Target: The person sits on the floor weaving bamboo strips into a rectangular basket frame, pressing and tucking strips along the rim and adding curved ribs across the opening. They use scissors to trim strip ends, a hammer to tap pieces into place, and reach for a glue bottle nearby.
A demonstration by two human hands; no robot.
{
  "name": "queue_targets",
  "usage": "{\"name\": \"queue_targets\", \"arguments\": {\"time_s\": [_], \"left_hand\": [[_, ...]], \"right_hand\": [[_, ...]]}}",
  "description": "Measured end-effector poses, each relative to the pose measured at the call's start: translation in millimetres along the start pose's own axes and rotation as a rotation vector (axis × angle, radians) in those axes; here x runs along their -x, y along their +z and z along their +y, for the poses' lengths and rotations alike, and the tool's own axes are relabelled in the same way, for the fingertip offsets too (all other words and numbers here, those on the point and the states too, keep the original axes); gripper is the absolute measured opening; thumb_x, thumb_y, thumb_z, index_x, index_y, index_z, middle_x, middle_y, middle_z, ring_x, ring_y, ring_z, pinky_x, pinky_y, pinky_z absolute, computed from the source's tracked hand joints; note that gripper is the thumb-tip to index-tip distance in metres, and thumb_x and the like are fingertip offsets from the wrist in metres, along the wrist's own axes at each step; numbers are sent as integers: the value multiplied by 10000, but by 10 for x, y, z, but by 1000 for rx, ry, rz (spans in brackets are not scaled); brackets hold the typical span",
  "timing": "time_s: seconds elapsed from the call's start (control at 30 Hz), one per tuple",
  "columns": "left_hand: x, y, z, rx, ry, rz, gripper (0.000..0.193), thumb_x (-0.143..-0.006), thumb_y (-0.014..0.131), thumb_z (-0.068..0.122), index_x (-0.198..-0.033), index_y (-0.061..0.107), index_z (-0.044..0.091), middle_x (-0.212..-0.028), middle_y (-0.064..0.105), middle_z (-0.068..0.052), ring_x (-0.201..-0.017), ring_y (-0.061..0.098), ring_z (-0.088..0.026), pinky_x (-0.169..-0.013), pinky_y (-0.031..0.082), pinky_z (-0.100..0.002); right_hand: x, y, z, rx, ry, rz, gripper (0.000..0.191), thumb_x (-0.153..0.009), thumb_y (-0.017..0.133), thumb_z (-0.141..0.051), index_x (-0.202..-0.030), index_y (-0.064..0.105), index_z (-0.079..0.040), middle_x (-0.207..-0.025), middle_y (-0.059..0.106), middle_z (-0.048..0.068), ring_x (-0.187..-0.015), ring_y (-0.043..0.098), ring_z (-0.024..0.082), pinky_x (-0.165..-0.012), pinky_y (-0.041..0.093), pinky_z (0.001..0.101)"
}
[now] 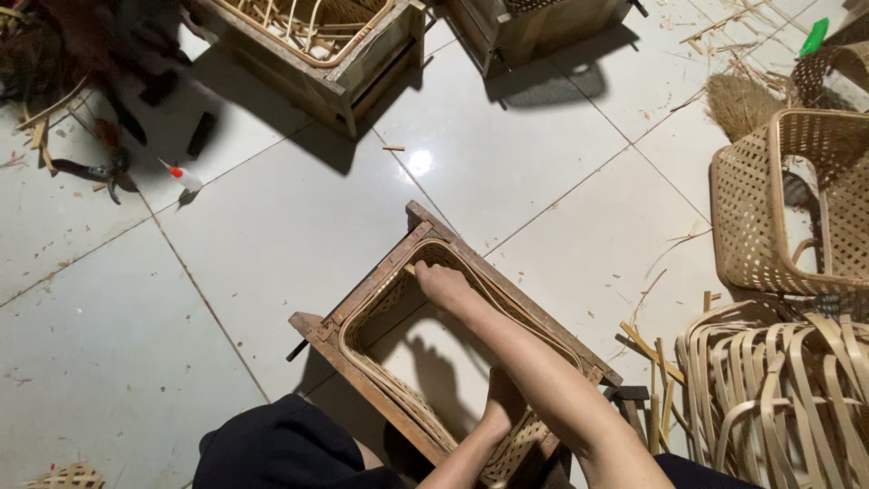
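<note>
Person sits on the tiled floor (272,235) w/ a rectangular wooden mould frame (362,290) btwn the knees, its long axis running diagonally from near-left to far-right of the view. Inside it sits a half-woven bamboo basket (398,398), strips lining the frame's inner walls.

Right hand (442,285) reaches across to the far corner of the frame, fingers curled over the basket's rim strip (507,303) and pressing it vs. the wood; grip looks clenched on the rim there. Left hand (500,403) is down inside the basket at the near end, palm and fingers against the woven wall; whether it's grasping or only pressing, can't tell, fingers are hidden by the right forearm.

Key relation: the rim strip runs along the frame's long side, away from the right hand toward the near-right corner, so it lies under the right forearm. Right hand is the nearer one to the far corner, left to the near end.

Around: finished open-weave basket (769,208) at right, a pile of bent bamboo hoops (778,389) just below it, loose strips (652,349) beside the frame. Second wooden mould (317,54) w/ strips at top, small glue bottle (186,177) and pliers (95,172) at left, well apart from both hands.
</note>
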State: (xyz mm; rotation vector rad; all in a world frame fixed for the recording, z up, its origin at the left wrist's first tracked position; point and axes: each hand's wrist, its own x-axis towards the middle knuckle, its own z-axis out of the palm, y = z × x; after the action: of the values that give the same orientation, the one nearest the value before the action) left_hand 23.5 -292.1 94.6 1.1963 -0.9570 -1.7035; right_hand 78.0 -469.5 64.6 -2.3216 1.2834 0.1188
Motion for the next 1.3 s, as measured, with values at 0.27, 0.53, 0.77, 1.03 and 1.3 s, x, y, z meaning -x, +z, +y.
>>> {"name": "queue_targets", "arguments": {"time_s": [0.27, 0.53, 0.77, 1.03, 1.3], "left_hand": [[-145, 55, 2, 5, -67, 24, 194, -996, 571, 116, -1101, 632, -36, -983, 722, -106, -806, 624, -130, -648, 561, -309], [-284, 233, -71, 158, -228, 126, 276, -1029, 539, 300, -1095, 635, 50, -860, 761, -107, -616, 692, -180, -516, 565, -326], [-100, 520, -528, 17, -198, 87, 367, -1050, 545, 362, -1049, 577, -4, -801, 763, -151, -538, 701, -209, -432, 529, -309], [110, 1004, -757, -5, -262, 3, 325, -1007, 530, 360, -1082, 572, 47, -907, 753, -110, -683, 765, -214, -558, 619, -319], [-126, 1133, -1035, -99, -334, 48, 392, -1053, 533, 383, -1102, 593, -1, -868, 735, -151, -632, 700, -182, -544, 593, -312]], "right_hand": [[15, 30, -11, 75, -32, -1, 166, -1058, 395, -88, -1111, 533, -11, -863, 730, 216, -756, 736, 357, -583, 597, 459], [978, -795, 895, 134, -171, 145, 460, -957, 580, -254, -1407, 568, -157, -1253, 671, 174, -1051, 671, 362, -855, 563, 487], [3433, -1160, 2210, 149, 291, 4, 364, -995, 651, -349, -1280, 649, -123, -1177, 702, 137, -1083, 686, 307, -956, 565, 426], [3623, 167, 1967, -144, -56, 533, 737, -796, 820, -312, -1365, 520, 47, -1352, 574, 255, -1220, 565, 421, -1042, 458, 475], [3307, 253, 1944, -153, 104, 599, 575, -917, 751, -325, -1349, 557, 2, -1086, 651, 147, -990, 658, 333, -861, 546, 445]]}}
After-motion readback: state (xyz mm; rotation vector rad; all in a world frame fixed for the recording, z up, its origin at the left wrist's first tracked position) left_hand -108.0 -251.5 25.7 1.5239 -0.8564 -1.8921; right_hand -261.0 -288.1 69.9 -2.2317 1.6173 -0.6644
